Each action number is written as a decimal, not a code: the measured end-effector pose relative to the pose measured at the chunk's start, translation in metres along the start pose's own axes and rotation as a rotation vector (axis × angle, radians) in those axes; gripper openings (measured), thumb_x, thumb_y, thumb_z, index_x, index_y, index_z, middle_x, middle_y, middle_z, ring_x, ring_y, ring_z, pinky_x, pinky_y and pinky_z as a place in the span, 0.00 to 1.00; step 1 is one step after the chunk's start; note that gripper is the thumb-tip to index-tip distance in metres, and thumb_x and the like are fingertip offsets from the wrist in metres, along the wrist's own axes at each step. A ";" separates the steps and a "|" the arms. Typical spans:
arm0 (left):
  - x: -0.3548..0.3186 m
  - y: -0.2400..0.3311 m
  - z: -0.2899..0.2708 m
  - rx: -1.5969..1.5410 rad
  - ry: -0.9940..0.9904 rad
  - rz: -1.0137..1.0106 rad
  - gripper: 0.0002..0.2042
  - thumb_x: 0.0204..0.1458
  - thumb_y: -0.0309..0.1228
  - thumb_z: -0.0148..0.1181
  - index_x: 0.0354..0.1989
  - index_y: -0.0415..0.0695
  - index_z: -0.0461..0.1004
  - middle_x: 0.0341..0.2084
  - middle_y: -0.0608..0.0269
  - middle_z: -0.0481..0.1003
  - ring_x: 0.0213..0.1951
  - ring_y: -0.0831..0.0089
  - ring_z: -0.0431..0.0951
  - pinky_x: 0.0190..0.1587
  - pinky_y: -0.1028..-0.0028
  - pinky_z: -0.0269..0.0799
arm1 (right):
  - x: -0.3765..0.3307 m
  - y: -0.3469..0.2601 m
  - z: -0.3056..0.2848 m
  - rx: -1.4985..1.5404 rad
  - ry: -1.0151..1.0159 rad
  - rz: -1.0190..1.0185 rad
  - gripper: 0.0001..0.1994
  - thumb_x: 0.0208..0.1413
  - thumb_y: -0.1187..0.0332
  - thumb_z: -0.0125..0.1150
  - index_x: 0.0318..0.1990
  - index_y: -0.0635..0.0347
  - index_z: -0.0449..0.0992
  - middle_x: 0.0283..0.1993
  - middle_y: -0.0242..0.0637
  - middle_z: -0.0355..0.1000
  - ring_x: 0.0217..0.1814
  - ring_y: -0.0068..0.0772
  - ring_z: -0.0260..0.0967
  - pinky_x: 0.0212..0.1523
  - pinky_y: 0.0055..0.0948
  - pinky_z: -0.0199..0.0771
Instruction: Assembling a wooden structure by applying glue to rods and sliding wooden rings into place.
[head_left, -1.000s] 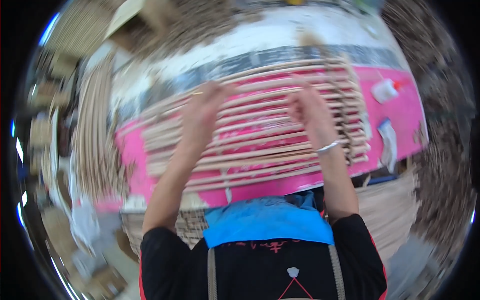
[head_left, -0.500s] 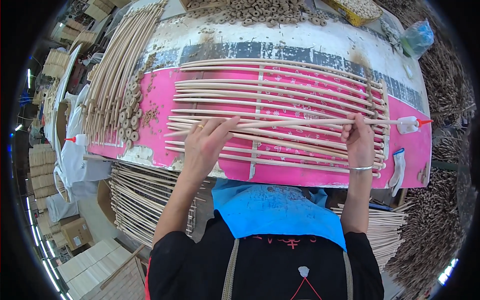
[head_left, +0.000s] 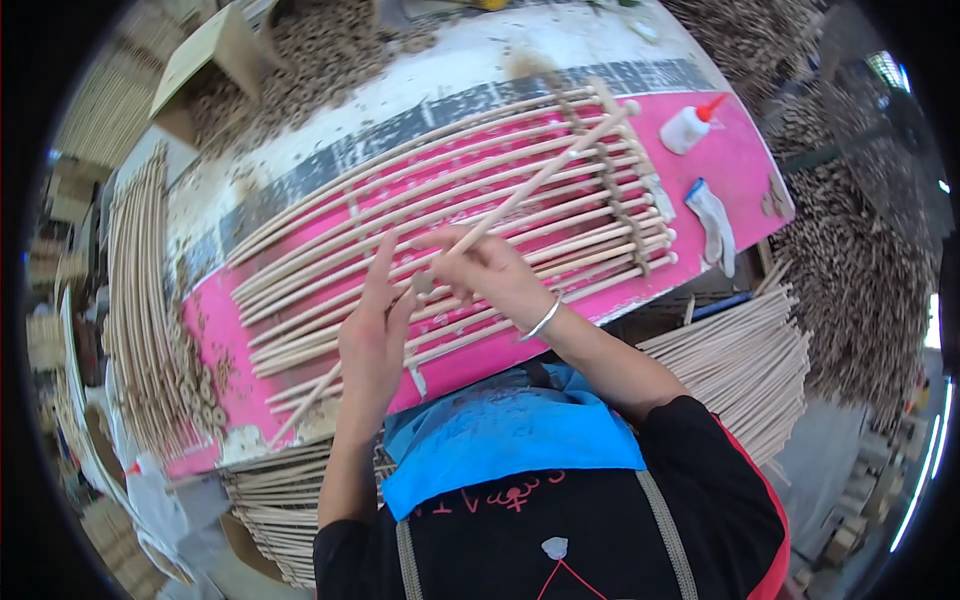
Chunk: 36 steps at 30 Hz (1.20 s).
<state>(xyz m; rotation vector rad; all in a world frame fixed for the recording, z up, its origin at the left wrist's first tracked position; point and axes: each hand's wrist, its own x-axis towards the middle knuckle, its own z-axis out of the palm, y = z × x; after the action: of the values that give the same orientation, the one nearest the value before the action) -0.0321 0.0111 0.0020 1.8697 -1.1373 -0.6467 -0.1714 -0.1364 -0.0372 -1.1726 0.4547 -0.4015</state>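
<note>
A long pale wooden stick (head_left: 520, 195) lies slantwise above the row of sticks, its knobbed end at the upper right. My right hand (head_left: 490, 278) pinches it near the middle, fingers bent. Farther down its length, the stick passes under my left hand (head_left: 372, 345), whose index finger points up while the other fingers curl around the stick. A small brownish piece (head_left: 424, 282) shows between the two hands; its shape is blurred. Below them, several wooden sticks (head_left: 330, 255) lie side by side on the pink tabletop (head_left: 215, 310), their right ends on a notched strip (head_left: 612, 185).
A white bottle with a red tip (head_left: 685, 130) and a white glove (head_left: 712, 225) lie at the right. Wooden rings (head_left: 205, 395) and a bundle of sticks (head_left: 140, 310) sit at the left. More rings (head_left: 320, 60) are heaped at the back; stacked sticks (head_left: 735, 345) stand below the table's edge.
The view has turned, so the table appears tilted. The held stick has swung from nearly level to a steep slant. My right hand has shifted along it, close to my left hand.
</note>
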 end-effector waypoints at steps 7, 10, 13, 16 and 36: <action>-0.008 -0.009 -0.004 -0.030 -0.029 0.059 0.31 0.66 0.19 0.55 0.78 0.42 0.59 0.31 0.60 0.77 0.31 0.78 0.72 0.39 0.77 0.71 | -0.004 0.015 0.003 0.176 -0.068 0.037 0.15 0.66 0.66 0.69 0.56 0.62 0.80 0.39 0.32 0.81 0.34 0.18 0.78 0.33 0.20 0.80; -0.010 -0.005 -0.016 -0.050 -0.052 0.021 0.29 0.67 0.20 0.56 0.77 0.40 0.61 0.30 0.64 0.75 0.33 0.81 0.71 0.40 0.80 0.69 | -0.003 -0.014 -0.028 0.126 0.059 -0.014 0.15 0.66 0.66 0.68 0.56 0.64 0.81 0.37 0.31 0.81 0.31 0.16 0.75 0.32 0.19 0.77; -0.016 -0.014 -0.030 -0.068 -0.084 -0.049 0.27 0.67 0.19 0.56 0.75 0.42 0.65 0.32 0.65 0.77 0.34 0.82 0.73 0.42 0.79 0.70 | 0.001 -0.026 -0.054 0.113 0.124 -0.070 0.16 0.67 0.66 0.67 0.56 0.67 0.82 0.36 0.31 0.80 0.31 0.16 0.75 0.33 0.18 0.78; -0.019 -0.023 -0.037 -0.093 -0.105 -0.079 0.24 0.67 0.22 0.56 0.72 0.42 0.70 0.31 0.67 0.77 0.32 0.84 0.71 0.37 0.80 0.67 | 0.001 -0.042 -0.067 0.134 0.219 -0.084 0.14 0.66 0.65 0.68 0.51 0.66 0.83 0.34 0.30 0.79 0.30 0.15 0.75 0.31 0.18 0.79; 0.003 -0.032 -0.043 0.053 -0.049 0.006 0.15 0.60 0.17 0.62 0.56 0.36 0.81 0.34 0.58 0.78 0.36 0.73 0.76 0.42 0.75 0.71 | 0.003 -0.033 -0.102 0.013 0.280 -0.025 0.16 0.65 0.61 0.71 0.53 0.62 0.81 0.29 0.27 0.76 0.27 0.14 0.72 0.27 0.16 0.72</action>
<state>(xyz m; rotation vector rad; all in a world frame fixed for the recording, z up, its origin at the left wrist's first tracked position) 0.0169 0.0332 -0.0032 1.9037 -1.2025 -0.6683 -0.2253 -0.2288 -0.0386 -1.1149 0.6796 -0.5934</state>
